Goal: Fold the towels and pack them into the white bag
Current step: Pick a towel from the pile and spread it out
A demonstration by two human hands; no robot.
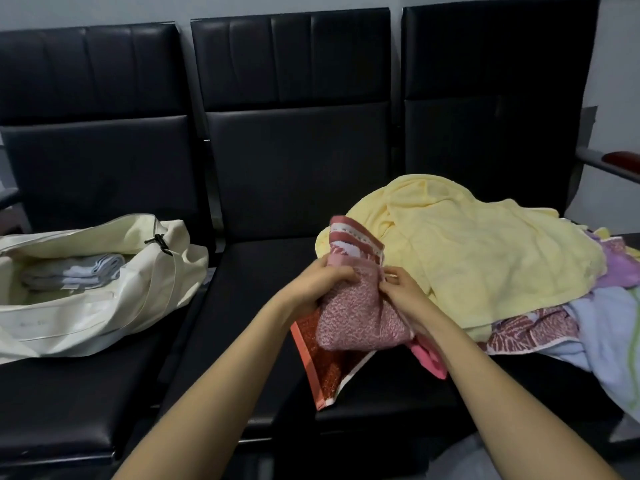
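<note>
Pink towel (pixel 356 317) gripped in both hands, L (pixel 322 284) & R (pixel 403 291).

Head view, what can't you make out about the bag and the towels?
Head view:
Bag: cut off by the left edge; its wall hides part of the folded towels.
Yellow towel covers most of the lower towels; the right edge cuts the rest.
Red towel: left hand and right hand hide its top fold.
</note>
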